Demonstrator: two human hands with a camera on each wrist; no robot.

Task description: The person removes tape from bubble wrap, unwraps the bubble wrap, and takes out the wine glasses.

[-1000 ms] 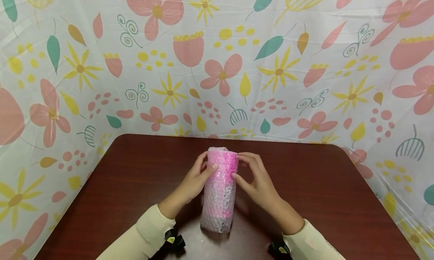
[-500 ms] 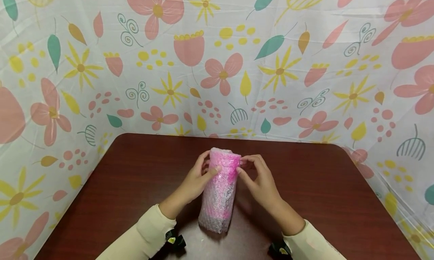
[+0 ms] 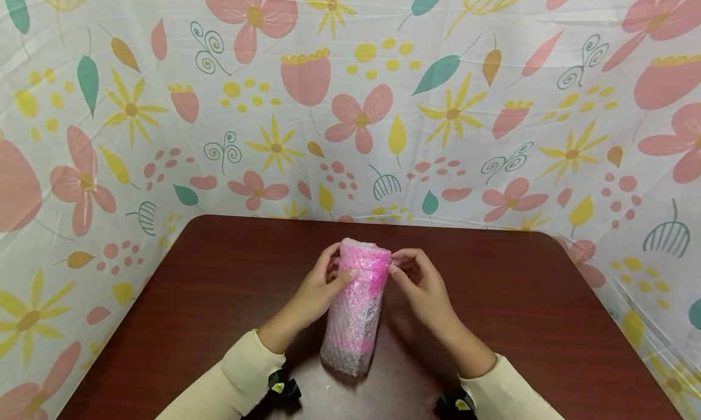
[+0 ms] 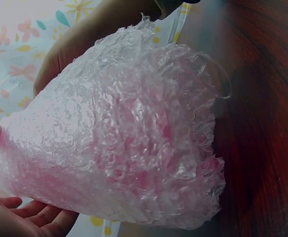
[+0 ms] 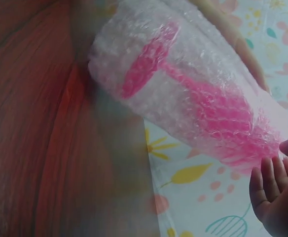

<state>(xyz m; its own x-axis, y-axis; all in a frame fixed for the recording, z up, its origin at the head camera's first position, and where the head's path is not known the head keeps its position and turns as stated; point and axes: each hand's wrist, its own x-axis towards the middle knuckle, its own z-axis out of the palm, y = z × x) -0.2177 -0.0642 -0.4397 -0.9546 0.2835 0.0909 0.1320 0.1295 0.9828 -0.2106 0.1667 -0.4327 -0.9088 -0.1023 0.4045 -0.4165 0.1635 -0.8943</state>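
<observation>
A tall package in clear bubble wrap (image 3: 353,322), with pink showing through its upper part, stands on the table with its top leaning right. My left hand (image 3: 314,292) holds its upper left side, thumb across the front and fingers behind. At the upper right edge, the thumb and fingertips of my right hand (image 3: 427,289) pinch the wrap. The right wrist view shows a bright pink patch (image 5: 223,108) beneath the bubbles, with the right fingers (image 5: 270,180) at the package's end. In the left wrist view, a thin clear strand (image 4: 225,81) loops off the crumpled lower end.
The dark reddish-brown table (image 3: 246,249) has rounded far corners. A white curtain (image 3: 350,73) printed with flowers and leaves hangs behind and along both sides. Black straps with small devices (image 3: 283,388) sit at the cream sleeves (image 3: 227,377).
The package has tipped so its top leans right and its base sits slightly further left. My right hand has shifted a little right, its thumb rising toward the fingertips at the wrap's edge.
</observation>
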